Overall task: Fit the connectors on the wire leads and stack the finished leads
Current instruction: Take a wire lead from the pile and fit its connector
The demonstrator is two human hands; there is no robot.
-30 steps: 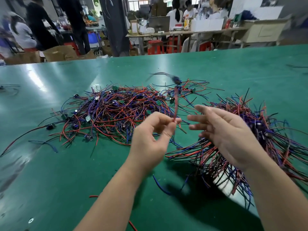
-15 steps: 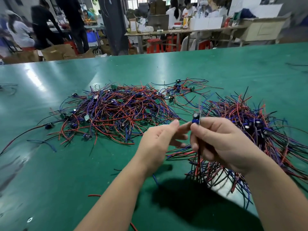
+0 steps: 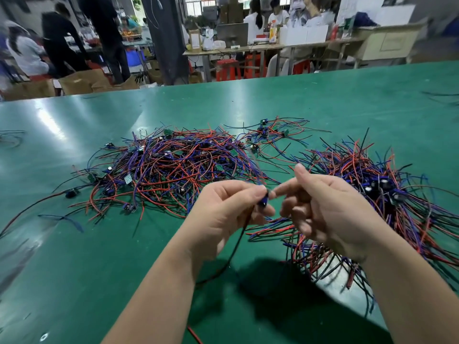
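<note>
One green desk (image 3: pixel 323 100) carrying two heaps of wire leads, loose heap (image 3: pixel 173 167) lying centre, stacked heap (image 3: pixel 372 184) lying right, left hand (image 3: pixel 223 212) pinching blue connector (image 3: pixel 263 201) above the desk, its lead (image 3: pixel 232 256) dangling, right hand (image 3: pixel 330 209) hovering just beside, fingers relaxed, gripping nothing

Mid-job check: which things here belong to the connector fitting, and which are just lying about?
In the job:
left hand pinching the blue connector, its lead hanging down
right hand beside it
centre wire pile
right wire pile

Lying about:
loose blue wire on the green table
cardboard boxes
red stools behind
</note>
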